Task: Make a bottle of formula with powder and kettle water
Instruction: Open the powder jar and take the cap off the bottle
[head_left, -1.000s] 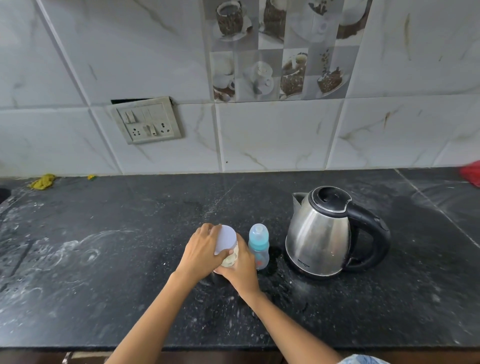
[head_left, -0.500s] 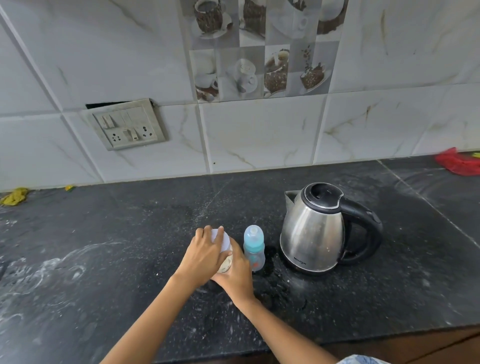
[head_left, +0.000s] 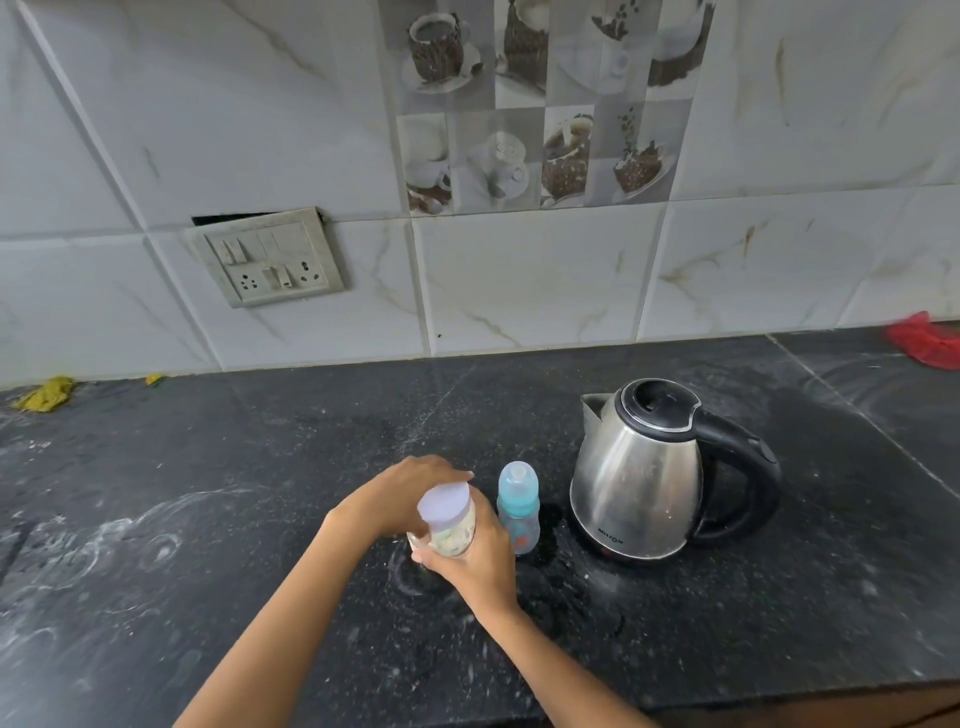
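A clear jar of pale powder (head_left: 453, 535) with a lilac lid (head_left: 443, 503) is tilted toward me above the black counter (head_left: 208, 545). My right hand (head_left: 480, 561) wraps the jar's body from the right. My left hand (head_left: 402, 493) grips behind and beside the lid. Just right of the jar stands a small baby bottle (head_left: 518, 506) with a blue collar and clear teat, upright and capped. Further right a steel kettle (head_left: 641, 480) with a black lid and handle stands on the counter, spout pointing left.
A switch and socket plate (head_left: 267, 257) hangs on the tiled wall. Yellow scraps (head_left: 44, 395) lie at the far left of the counter, a red cloth (head_left: 927, 343) at the far right. White powder smears mark the counter's left side.
The jar has been lifted and tipped toward me, so its lid now faces the camera. My left hand has shifted from on top of the lid to behind it. The camera view has shifted.
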